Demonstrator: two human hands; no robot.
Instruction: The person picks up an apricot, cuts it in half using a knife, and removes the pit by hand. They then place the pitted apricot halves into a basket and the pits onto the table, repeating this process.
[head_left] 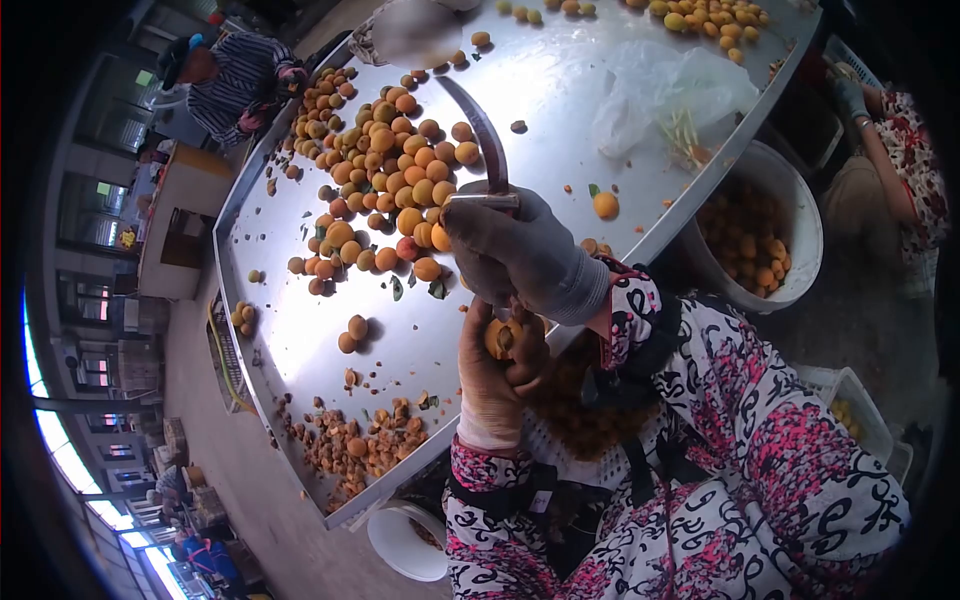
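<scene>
My right hand [530,250], in a grey glove, is closed around a curved knife [488,140], its blade pointing up and away over the metal table. Just below it, my left hand [495,370], in a pale, stained glove, grips an orange apricot [503,338] with a dark brown spot or opening on it. The two hands are close together at the table's near edge. Beyond them, whole apricots [400,170] lie in a large pile on the metal table [420,340]. A heap of torn, brownish apricot pieces [360,440] sits at the lower left corner.
A white bucket [805,215] holding apricots stands right of the table. Below my hands is a white perforated crate [560,455] with fruit pieces. Another white bucket [405,545] stands at lower left. A clear plastic bag [670,95] lies on the table. Co-workers [235,80] are nearby.
</scene>
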